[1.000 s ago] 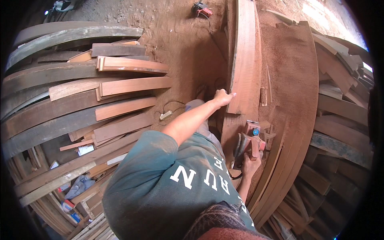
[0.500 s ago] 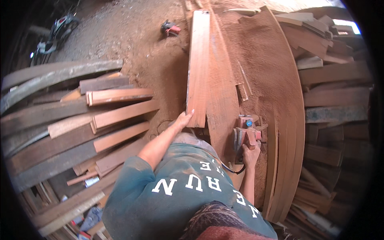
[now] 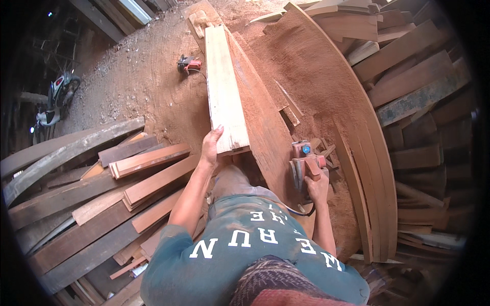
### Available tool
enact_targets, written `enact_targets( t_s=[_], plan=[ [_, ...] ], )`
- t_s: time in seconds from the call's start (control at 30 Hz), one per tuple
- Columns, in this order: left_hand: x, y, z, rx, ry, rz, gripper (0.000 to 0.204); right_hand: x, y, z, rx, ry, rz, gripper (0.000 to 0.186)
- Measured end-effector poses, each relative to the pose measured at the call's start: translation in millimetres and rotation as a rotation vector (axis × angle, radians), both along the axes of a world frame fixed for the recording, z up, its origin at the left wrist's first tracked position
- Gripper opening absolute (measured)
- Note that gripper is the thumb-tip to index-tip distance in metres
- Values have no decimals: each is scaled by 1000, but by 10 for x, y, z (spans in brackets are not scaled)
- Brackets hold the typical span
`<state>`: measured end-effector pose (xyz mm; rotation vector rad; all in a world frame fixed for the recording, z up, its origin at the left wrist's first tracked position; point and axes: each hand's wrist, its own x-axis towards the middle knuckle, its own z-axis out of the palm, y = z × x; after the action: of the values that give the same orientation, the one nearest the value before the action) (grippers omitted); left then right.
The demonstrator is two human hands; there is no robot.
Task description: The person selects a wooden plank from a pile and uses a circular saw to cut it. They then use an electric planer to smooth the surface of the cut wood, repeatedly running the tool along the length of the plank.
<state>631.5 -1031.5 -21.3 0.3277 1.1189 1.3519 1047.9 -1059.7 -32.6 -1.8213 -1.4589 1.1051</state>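
A long plank [image 3: 224, 92] with a pale upper face stretches away from my body, over a wider dusty board [image 3: 263, 122]. My left hand [image 3: 210, 147] is closed around the plank's near left edge, thumb on top. To the right, my right hand [image 3: 317, 187] grips the handle of a red electric hand planer [image 3: 305, 163], which rests at the wider board's right edge, apart from the plank. The planer has a blue knob, and a dark cord trails from its rear toward me. Its underside is hidden.
Stacked wood strips [image 3: 153, 160] lie at the left. Long curved boards [image 3: 367, 188] and more timber [image 3: 408, 92] line the right. A small red and black power tool [image 3: 190, 65] sits on the ground beyond, with a motorbike [image 3: 58, 97] farther left. Sawdust covers the ground.
The plank's upper face was reddish and ridged and is now pale, so it appears turned over. My view has swung round. The planer stays in my right hand.
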Motion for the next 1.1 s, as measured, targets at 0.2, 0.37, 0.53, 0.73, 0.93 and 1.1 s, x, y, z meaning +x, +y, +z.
enact_targets(
  t_s=[0.2,0.37,0.53,0.73,0.93,1.1],
  plan=[
    [357,-82,788,-82,14,140,53,-53,37,22,22,-5,-1,36],
    [100,254,1207,-62,-24,105,56,-52,18,139,19,13,-1,36],
    [-220,581,1863,1,53,110,51,-7,3,172,-3,-73,-28,33],
    [-476,773,2286,111,7,178,45,64,-36,40,-40,-13,-72,35],
    [-437,808,2346,85,33,188,50,143,-69,-47,-74,-43,-60,34],
    [-481,783,2294,110,-1,144,46,143,-69,-75,-41,-7,-51,34]
  ],
)
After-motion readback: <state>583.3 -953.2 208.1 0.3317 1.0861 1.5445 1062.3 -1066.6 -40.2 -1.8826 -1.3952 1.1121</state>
